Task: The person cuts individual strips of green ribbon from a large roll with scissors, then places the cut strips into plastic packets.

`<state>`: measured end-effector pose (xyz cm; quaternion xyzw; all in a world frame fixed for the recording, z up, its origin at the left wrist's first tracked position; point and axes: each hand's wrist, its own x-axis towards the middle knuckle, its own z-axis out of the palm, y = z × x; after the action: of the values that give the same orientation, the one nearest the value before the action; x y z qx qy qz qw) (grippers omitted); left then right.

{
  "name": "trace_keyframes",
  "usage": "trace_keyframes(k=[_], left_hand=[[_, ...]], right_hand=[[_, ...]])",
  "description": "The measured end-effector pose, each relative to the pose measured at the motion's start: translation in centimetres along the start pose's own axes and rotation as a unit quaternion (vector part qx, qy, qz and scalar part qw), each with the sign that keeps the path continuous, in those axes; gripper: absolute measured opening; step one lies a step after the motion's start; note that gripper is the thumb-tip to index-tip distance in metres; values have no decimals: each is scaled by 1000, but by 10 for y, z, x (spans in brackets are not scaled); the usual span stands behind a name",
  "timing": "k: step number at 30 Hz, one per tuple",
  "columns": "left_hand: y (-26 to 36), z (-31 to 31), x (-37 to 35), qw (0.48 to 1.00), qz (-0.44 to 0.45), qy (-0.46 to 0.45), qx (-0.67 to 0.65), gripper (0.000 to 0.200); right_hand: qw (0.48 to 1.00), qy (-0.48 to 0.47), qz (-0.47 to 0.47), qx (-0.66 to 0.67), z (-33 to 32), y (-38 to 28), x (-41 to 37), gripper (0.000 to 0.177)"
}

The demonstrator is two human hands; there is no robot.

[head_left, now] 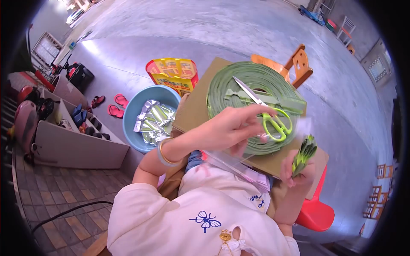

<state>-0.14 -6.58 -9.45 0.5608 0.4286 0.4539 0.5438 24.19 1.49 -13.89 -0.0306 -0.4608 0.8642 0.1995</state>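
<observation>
My right hand (297,168) is closed round a small bundle of green strips (305,154), whose dark-tipped ends point up. My left hand (239,129), with a bangle at the wrist, is raised over the near part of a large flat coil of green strip (222,91). Its index finger reaches out beside the scissors (277,123); the other fingers are loosely bent, and I make out nothing held in them. The scissors have yellow-green handles and lie on the coil with parted blades. Clear plastic sheets or bags (232,163) lie over my lap beneath the left hand.
The coil rests on a cardboard-covered surface (190,115). To the left stands a blue basin (128,121) with several packed green bundles, and behind it a yellow-and-red bag (173,70). A wooden chair (299,68), a red chair (316,213) and a shoe rack (77,145) stand around.
</observation>
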Motion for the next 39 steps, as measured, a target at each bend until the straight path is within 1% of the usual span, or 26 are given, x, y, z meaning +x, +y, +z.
trace_keyframes(k=[1,2,3,4,5,6,7,8,9,11,14,15,17,18,21,24,27,30,31,33,36,37,38,39], left_hand=[[-2,2,2,996,57,70,-1,30],[-2,1,6,992,47,89,-71,30],[-2,-3,10,984,37,105,-141,31],[-3,-5,13,970,27,119,-211,31],[-6,-4,15,980,12,110,-166,30],[-11,1,15,988,-4,98,-123,29],[-16,5,17,993,-22,81,-84,28],[-21,9,17,997,-31,56,-37,37],[-23,11,17,997,-35,57,-43,42],[-29,13,15,996,-49,46,-61,52],[-30,6,13,988,-29,30,-147,55],[-30,3,13,989,-35,19,-141,53],[-30,-4,11,991,-48,7,-123,49],[-31,-6,9,988,-59,-1,-144,48],[-39,-6,6,983,-19,-35,-177,54],[-36,-3,5,983,-26,-26,-182,59],[-38,-3,7,985,-6,5,-173,50],[-33,-5,10,993,-21,93,-69,39],[-36,-7,10,992,-11,104,-65,37],[-45,-12,11,991,7,125,-57,34],[-42,-8,10,986,34,162,-3,34],[-43,-9,10,969,72,189,145,34],[-44,-11,10,927,108,211,289,35],[-44,-11,9,863,142,229,427,35]], right_hand=[[1000,-6,-1,-5,4,-2,6,40],[998,38,-27,-43,17,-5,10,27],[986,124,-33,-108,24,-1,17,28],[962,210,-39,-171,31,2,22,30],[926,294,-47,-233,34,4,24,32],[937,254,-34,-238,26,6,25,35],[947,233,-50,-217,22,8,26,36],[953,217,-65,-198,19,9,30,38],[958,208,-79,-181,20,8,34,40],[951,256,-51,-167,20,7,43,40],[933,322,-85,-134,-4,13,45,39],[928,334,-100,-130,-11,16,44,39],[924,341,-120,-126,-17,14,44,39],[923,340,-127,-125,-19,14,43,40],[921,341,-141,-126,-21,15,42,39],[916,348,-152,-125,-21,15,42,39],[908,365,-159,-130,-18,18,45,39],[901,380,-156,-142,-19,23,45,39],[899,384,-153,-147,-19,25,45,39],[923,349,-115,-114,-22,25,44,39],[954,292,-37,-64,-21,26,43,39],[961,271,-9,-48,-19,26,44,39],[965,258,-4,-39,-14,25,44,39],[969,244,2,-30,-5,23,44,38]])
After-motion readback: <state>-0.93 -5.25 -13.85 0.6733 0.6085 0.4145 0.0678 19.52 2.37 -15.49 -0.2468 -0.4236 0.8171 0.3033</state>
